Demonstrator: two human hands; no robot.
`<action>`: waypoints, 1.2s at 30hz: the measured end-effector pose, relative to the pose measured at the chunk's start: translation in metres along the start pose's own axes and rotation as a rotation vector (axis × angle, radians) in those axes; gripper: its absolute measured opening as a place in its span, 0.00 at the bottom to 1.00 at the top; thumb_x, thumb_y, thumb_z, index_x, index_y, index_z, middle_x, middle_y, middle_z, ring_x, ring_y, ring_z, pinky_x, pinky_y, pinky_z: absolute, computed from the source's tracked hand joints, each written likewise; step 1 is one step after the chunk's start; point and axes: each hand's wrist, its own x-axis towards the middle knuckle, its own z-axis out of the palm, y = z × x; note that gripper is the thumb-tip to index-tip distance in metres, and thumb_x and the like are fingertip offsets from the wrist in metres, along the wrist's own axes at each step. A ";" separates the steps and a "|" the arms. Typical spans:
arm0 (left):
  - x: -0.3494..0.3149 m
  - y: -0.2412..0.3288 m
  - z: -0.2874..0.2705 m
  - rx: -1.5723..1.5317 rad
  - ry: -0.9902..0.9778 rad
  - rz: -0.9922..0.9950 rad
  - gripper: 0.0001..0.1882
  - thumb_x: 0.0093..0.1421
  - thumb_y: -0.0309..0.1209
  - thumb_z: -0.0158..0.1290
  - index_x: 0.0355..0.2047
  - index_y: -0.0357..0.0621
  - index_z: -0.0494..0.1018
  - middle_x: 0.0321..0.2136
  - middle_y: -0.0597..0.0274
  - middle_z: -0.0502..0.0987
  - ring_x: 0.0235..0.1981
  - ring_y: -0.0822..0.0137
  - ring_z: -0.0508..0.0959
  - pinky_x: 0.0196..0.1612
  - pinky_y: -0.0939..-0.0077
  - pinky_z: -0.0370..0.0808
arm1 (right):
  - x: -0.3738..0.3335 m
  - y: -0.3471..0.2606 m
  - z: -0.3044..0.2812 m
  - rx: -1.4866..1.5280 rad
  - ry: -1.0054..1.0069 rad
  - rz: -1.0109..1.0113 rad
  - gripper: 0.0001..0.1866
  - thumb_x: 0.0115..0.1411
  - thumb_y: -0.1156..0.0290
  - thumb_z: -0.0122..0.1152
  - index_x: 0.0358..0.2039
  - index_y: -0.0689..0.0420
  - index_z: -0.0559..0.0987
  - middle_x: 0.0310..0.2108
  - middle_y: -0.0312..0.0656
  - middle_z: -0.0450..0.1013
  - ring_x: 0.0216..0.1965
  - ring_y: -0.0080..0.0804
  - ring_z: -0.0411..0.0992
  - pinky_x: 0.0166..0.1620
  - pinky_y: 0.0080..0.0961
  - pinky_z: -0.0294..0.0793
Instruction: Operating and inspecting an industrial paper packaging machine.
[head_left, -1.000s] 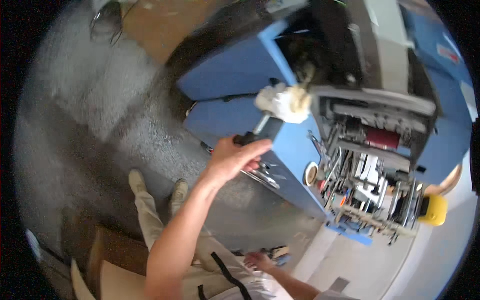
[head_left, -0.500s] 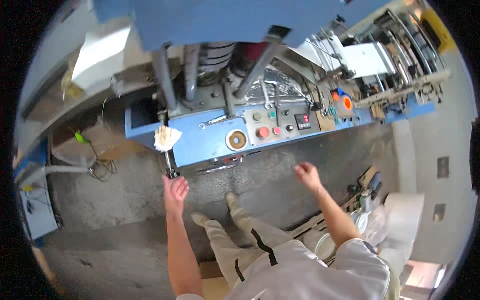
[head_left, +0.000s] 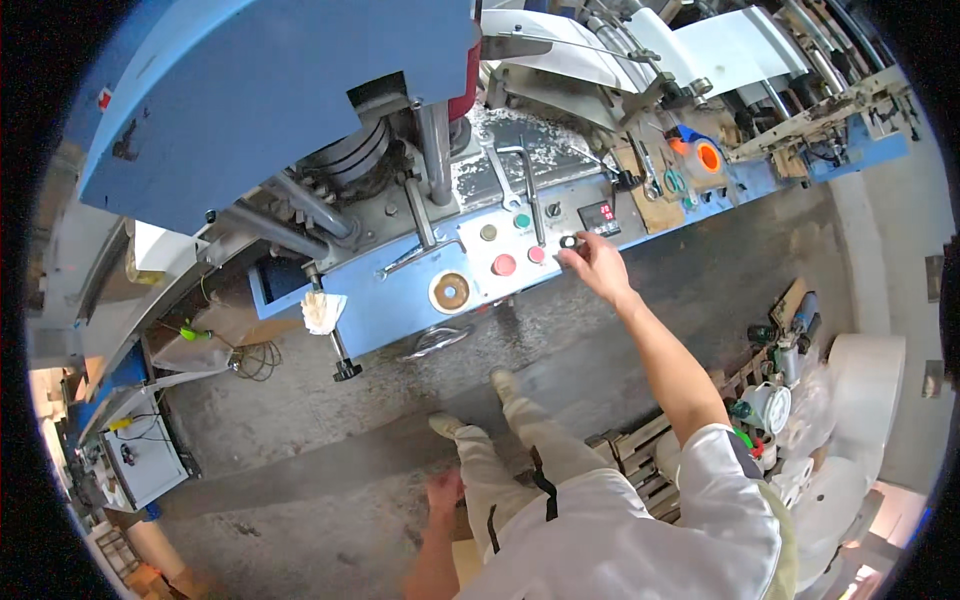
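My right hand (head_left: 597,270) is at the front edge of a blue machine's control panel (head_left: 490,282), its thumb and index finger closed about a small black knob (head_left: 569,242). Left of that hand sit a small red button (head_left: 536,255) and a larger red button (head_left: 503,265). A digital display (head_left: 598,218) with lit red figures lies just beyond the fingers. My left hand (head_left: 445,490) hangs low beside my leg, away from the machine; it is blurred and its fingers cannot be made out.
Wrenches (head_left: 502,178) rest on the machine top, and a roll of tape (head_left: 708,156) with an orange core sits farther right. A crumpled white cloth (head_left: 323,312) hangs on the crank rod at the left. Pallets (head_left: 650,465) and large white rolls (head_left: 868,400) stand at my right.
My right hand has moved forward from over the floor to the black knob. My left hand has dropped back from near the crank handle to beside my leg. The view has shifted.
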 end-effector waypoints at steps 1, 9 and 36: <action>0.010 -0.026 0.005 -0.105 -0.055 -0.013 0.16 0.62 0.43 0.55 0.23 0.46 0.73 0.20 0.66 0.75 0.19 0.74 0.73 0.22 0.76 0.71 | 0.004 -0.001 0.001 0.003 -0.002 -0.001 0.26 0.55 0.50 0.66 0.43 0.61 0.78 0.33 0.49 0.77 0.36 0.46 0.77 0.41 0.39 0.76; 0.058 -0.105 0.000 -0.015 0.024 0.173 0.15 0.61 0.42 0.58 0.28 0.43 0.71 0.19 0.64 0.75 0.19 0.69 0.75 0.24 0.71 0.74 | 0.020 -0.013 0.018 -0.170 -0.042 -0.180 0.15 0.58 0.61 0.61 0.42 0.55 0.79 0.40 0.50 0.76 0.39 0.52 0.76 0.43 0.44 0.76; 0.030 -0.033 0.012 -0.237 0.046 -0.105 0.16 0.61 0.40 0.59 0.34 0.37 0.75 0.24 0.62 0.78 0.23 0.72 0.78 0.24 0.77 0.76 | -0.026 -0.042 0.021 -0.158 -0.008 -0.611 0.12 0.51 0.78 0.58 0.38 0.61 0.74 0.50 0.51 0.72 0.50 0.51 0.69 0.52 0.41 0.72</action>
